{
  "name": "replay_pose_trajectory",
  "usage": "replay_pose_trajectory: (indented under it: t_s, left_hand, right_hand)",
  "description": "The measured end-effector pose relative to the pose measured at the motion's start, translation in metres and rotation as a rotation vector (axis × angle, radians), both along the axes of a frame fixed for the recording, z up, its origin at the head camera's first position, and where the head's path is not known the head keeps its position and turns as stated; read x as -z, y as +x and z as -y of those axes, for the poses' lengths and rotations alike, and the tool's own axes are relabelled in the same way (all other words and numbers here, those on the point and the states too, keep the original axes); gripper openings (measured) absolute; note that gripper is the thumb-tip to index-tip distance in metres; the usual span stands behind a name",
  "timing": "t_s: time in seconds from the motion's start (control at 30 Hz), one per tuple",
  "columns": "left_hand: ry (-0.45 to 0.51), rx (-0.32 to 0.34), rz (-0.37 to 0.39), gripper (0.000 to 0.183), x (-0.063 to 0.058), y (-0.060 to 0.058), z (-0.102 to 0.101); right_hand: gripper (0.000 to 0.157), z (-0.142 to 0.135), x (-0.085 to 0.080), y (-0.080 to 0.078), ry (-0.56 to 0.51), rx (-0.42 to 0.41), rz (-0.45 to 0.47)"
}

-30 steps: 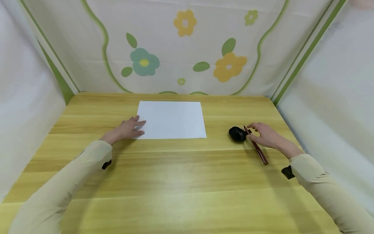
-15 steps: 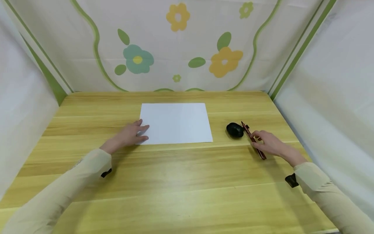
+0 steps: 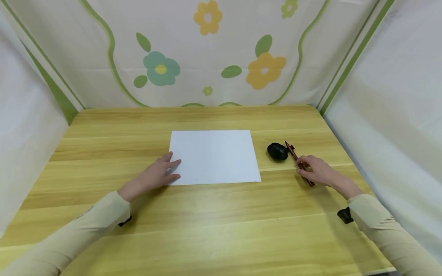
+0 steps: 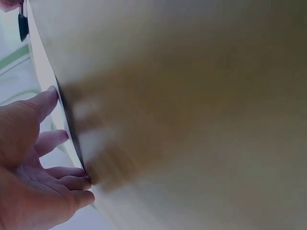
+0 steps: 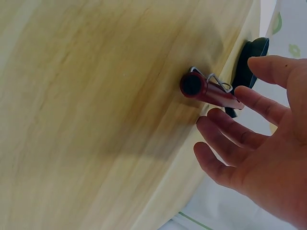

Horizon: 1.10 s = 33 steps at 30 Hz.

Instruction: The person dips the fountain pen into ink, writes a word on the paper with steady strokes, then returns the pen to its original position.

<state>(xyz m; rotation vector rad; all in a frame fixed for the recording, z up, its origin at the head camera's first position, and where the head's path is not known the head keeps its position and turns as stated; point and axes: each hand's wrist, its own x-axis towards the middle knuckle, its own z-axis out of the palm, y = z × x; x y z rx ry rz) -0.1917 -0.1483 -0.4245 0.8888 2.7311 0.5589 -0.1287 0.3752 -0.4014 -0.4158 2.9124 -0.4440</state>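
A blank white sheet of paper [image 3: 219, 156] lies on the wooden table. My left hand [image 3: 156, 175] rests at its left side, fingers spread, with several fingertips over the paper's edge. In the left wrist view the fingers [image 4: 44, 101] reach straight to that edge. To the right lies a dark-red, pen-like object [image 3: 292, 151] with a pointed far end; the right wrist view shows silver wire clips and a black round end. My right hand [image 3: 322, 171] hovers over it, fingers loosely bent and apart, one fingertip right at its side. Beside it sits a black rounded object [image 3: 277, 152], shaped like a computer mouse.
The light wooden table [image 3: 193, 230] spreads out in front of me. White cloth with printed flowers [image 3: 266, 71] stands behind its far edge. Plain white cloth walls close off the left and right sides, the right one [image 3: 390, 126] near my right arm.
The paper has slid toward me and to the right under my left hand. My right hand has moved back along the pen-like object, which stays beside the black object.
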Motion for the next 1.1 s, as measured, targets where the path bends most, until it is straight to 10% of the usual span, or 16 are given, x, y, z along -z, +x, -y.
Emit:
replay_pose_trajectory:
  t_s: [0.73,1.1]
  left_hand:
    - [-0.001,0.020,-0.056,0.052,0.003,0.042,-0.011]
    - [-0.040,0.018,-0.062,0.053,-0.001,0.044,-0.017]
  right_hand:
    - [0.028,0.002,0.004,-0.001,0.015,-0.039,-0.070]
    - [0.023,0.004,0.007,-0.005,0.068,-0.060,-0.121]
